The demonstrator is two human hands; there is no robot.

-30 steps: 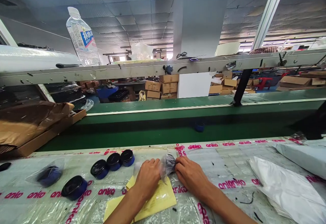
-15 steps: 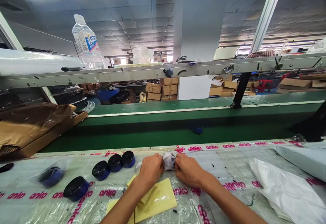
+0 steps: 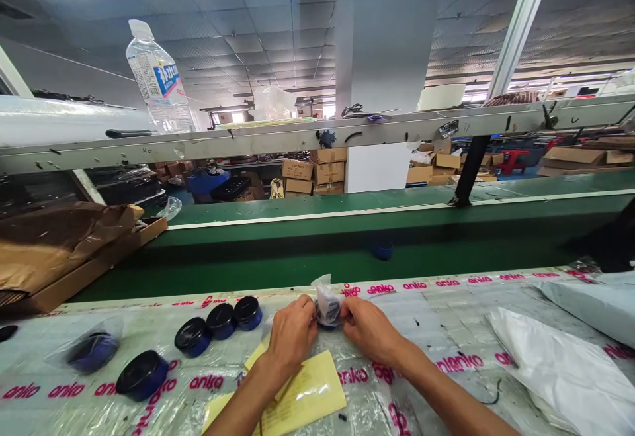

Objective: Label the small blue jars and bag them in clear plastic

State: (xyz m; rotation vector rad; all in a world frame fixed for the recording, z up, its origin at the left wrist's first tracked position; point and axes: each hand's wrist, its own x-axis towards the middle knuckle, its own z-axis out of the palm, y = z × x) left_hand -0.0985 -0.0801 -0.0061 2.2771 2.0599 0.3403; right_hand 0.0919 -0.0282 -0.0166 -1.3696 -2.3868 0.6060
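A small dark round piece in a translucent white bag (image 3: 328,305) stands at the middle of the table, the bag's loose end sticking up. My left hand (image 3: 294,330) pinches its left side and my right hand (image 3: 368,327) pinches its right side, both with fingers closed. Yellow printed sheets (image 3: 310,393) lie beneath my left forearm. To the left, a row of blue round pieces with black tops (image 3: 221,321) sits near another one (image 3: 142,375). Farther left lies a blue piece in a clear bag (image 3: 93,351).
Behind the table runs a green conveyor (image 3: 297,261) with a blue piece (image 3: 383,249) on it. Brown cardboard (image 3: 64,244) stands at left, white bags (image 3: 560,363) lie at right. A bottle (image 3: 161,82) stands on the metal rail (image 3: 278,139).
The loose end of the bag now stands up above the piece, where before it was folded against it. Both hands stay at its sides. The view has shifted slightly.
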